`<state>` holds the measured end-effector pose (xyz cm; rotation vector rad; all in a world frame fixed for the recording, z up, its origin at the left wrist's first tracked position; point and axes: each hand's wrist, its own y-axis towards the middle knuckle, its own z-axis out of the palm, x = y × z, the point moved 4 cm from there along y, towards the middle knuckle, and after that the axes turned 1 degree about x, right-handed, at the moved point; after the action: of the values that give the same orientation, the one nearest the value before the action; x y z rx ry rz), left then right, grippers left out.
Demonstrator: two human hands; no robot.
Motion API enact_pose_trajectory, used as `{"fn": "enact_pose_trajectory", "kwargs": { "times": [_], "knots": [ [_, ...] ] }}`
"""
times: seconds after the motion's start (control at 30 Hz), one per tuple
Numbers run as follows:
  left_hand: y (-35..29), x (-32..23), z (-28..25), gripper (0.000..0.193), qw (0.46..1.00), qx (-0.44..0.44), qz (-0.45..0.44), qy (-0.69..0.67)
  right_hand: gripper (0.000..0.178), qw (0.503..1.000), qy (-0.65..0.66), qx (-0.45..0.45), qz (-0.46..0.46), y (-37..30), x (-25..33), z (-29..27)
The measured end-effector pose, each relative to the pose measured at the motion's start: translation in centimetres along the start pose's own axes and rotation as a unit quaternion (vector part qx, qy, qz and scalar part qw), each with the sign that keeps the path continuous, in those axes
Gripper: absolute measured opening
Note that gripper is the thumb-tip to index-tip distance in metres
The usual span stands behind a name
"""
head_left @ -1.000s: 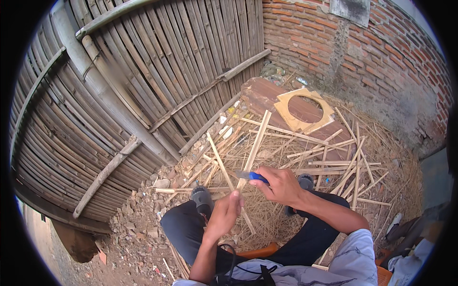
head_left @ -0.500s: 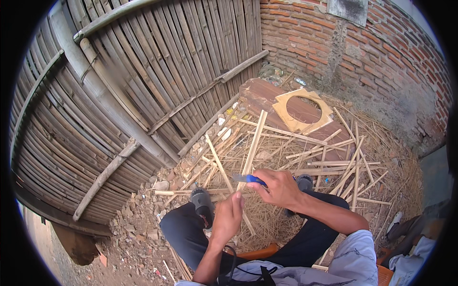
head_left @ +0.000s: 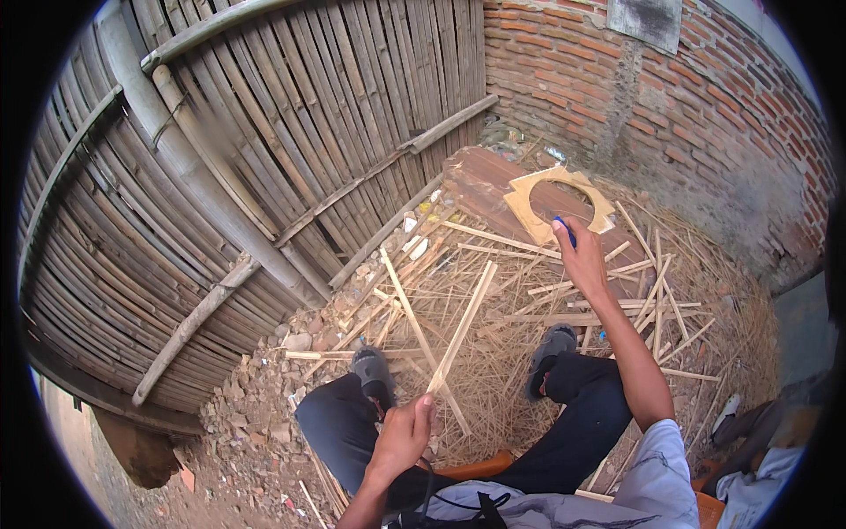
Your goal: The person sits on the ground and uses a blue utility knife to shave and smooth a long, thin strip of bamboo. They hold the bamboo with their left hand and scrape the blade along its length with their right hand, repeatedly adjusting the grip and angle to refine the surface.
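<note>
My left hand (head_left: 402,441) is closed on the lower end of a pale bamboo strip (head_left: 465,322), thumb on top. The strip slants up and away to the right, above the shavings between my feet. Far out ahead and to the right, my right hand (head_left: 582,257) grips a blue-handled knife (head_left: 566,232); its blade cannot be made out now. This hand is apart from the strip and overlaps the near edge of a tan board with a round hole (head_left: 520,204) in the view.
Loose strips (head_left: 665,304) lie criss-crossed at the right, over thin shavings (head_left: 493,379). A brown plank (head_left: 476,181) lies under the holed board. A bamboo fence (head_left: 291,132) stands left, a brick wall (head_left: 564,79) behind. Another person's leg (head_left: 749,423) shows at far right.
My right hand has swung forward and right with the knife, away from the strip. My left hand has drawn back slightly toward me, still holding the strip, which tilts more to the right.
</note>
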<state>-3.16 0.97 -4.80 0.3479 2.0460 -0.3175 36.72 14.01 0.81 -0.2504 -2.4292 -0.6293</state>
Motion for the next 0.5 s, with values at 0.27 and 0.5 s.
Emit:
{"fn": "enact_pose_trajectory", "kwargs": {
  "times": [0.27,0.5],
  "knots": [
    [1.6,1.5,-2.4,0.052,0.998,-0.048,-0.038,0.016,0.058,0.869,-0.157,0.452,-0.125,-5.2,-9.5,11.0],
    [2.9,1.5,-2.2,0.055,0.998,-0.038,-0.032,-0.044,0.05,0.967,-0.079,0.242,-0.028,-2.8,-1.7,5.8]
  ]
}}
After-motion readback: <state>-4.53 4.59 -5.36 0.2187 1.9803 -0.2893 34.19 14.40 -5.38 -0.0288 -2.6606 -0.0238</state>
